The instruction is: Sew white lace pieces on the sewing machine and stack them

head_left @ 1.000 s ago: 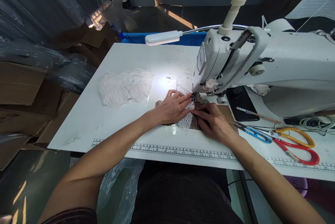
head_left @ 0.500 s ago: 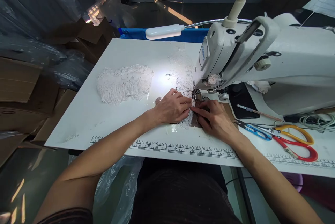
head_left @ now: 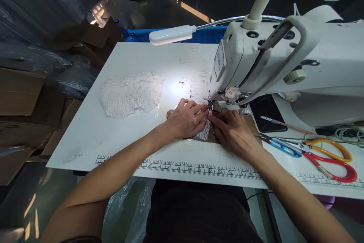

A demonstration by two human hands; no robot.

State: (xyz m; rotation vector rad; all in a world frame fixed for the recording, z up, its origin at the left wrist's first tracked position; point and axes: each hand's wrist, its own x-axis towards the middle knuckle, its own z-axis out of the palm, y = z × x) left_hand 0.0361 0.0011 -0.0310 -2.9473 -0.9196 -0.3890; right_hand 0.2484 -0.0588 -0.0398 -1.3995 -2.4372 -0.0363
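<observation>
A strip of white lace trim [head_left: 204,132] with fringe runs under the presser foot [head_left: 214,106] of the white sewing machine [head_left: 231,55]. On the left side of the foot, my left hand [head_left: 187,119] presses on the lace, its fingers bent and close together. My right hand [head_left: 231,127] holds the near edge of the strip, index finger stretched toward the left fingertips. Part of the lace is hidden under both hands. A second piece of fringed lace [head_left: 132,93] lies flat on the table to the left.
Scissors with red and orange handles [head_left: 331,157], blue thread snips [head_left: 284,147], a black phone [head_left: 267,112] and a pen-like tool [head_left: 284,123] lie to the right. A lamp [head_left: 172,35] reaches over the white table [head_left: 113,140], whose front edge carries a ruler. Cardboard boxes [head_left: 22,91] stand left.
My view has shifted slightly, so the machine looks nearer. Both hands stay on the lace at the presser foot, with hardly any movement.
</observation>
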